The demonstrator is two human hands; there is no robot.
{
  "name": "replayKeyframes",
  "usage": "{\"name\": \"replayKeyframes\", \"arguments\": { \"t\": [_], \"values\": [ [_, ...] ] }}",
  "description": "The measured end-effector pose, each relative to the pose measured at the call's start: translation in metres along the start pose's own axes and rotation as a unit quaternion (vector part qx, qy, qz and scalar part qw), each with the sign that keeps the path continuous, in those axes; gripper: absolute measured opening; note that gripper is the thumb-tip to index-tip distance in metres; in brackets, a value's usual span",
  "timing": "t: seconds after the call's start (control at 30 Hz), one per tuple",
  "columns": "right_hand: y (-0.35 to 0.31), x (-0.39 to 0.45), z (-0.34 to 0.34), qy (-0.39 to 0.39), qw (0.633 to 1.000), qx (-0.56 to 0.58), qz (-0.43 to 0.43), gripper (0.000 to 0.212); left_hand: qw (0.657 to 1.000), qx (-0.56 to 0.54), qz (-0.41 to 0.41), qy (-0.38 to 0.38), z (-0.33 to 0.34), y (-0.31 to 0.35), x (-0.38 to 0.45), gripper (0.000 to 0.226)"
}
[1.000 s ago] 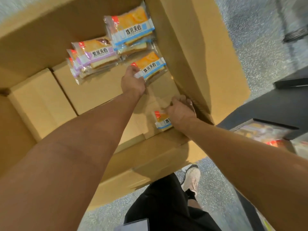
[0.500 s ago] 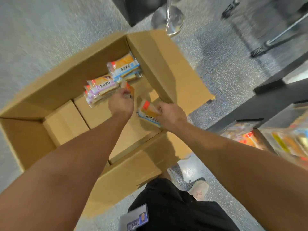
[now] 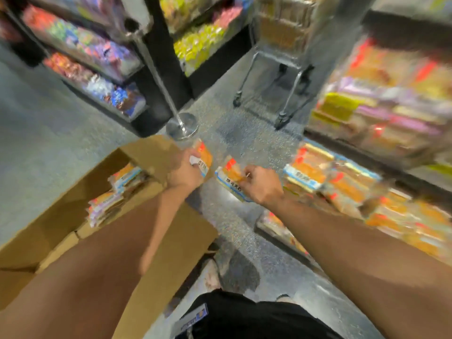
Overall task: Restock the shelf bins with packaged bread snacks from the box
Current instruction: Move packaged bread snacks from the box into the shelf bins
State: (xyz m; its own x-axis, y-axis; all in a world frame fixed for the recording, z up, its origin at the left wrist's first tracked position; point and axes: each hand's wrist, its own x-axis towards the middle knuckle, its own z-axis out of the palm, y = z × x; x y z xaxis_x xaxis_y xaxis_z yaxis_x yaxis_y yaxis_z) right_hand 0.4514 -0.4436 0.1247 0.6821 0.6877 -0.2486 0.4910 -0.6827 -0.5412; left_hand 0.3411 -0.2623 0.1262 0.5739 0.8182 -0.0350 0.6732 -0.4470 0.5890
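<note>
Head camera looks forward and down, close above the outstretched forearms.

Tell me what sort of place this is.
Most likely a snack shop or supermarket aisle: shelf bins piled with bright packaged snacks, a wheeled cart on the speckled floor, and an open cardboard box of bread packs being unloaded for restocking.

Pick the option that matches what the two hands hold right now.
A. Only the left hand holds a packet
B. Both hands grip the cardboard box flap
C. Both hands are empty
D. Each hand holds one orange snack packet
D: the left hand grips one orange plastic-wrapped bread snack packet, and the right hand grips another orange packet, both above the floor beside the brown cardboard box.
</note>
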Motion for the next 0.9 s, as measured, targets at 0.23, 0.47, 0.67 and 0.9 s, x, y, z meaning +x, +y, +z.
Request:
{"name": "replayKeyframes", "arguments": {
  "t": [0.23, 0.47, 0.67, 0.9],
  "values": [
    [0.144, -0.055, -0.075, 0.081, 0.988, 0.026, 0.126, 0.026, 0.989, -0.076, 0.066, -0.106, 0.096, 0.147, -0.043, 0.026],
    [0.23, -0.069, -0.103, 0.071, 0.965, -0.021, 0.253, 0.028, 0.983, -0.103, 0.004, -0.149, 0.158, 0.202, -0.045, 0.035],
    [0.264, -0.038, -0.113, 0.049, 0.948, -0.045, 0.313, 0.038, 0.971, -0.135, -0.028, -0.195, 0.186, 0.218, -0.019, 0.026],
    [0.278, 0.002, -0.095, 0.036, 0.949, -0.073, 0.304, 0.045, 0.951, -0.158, -0.029, -0.265, 0.206, 0.215, -0.001, 0.023]
  ]
}}
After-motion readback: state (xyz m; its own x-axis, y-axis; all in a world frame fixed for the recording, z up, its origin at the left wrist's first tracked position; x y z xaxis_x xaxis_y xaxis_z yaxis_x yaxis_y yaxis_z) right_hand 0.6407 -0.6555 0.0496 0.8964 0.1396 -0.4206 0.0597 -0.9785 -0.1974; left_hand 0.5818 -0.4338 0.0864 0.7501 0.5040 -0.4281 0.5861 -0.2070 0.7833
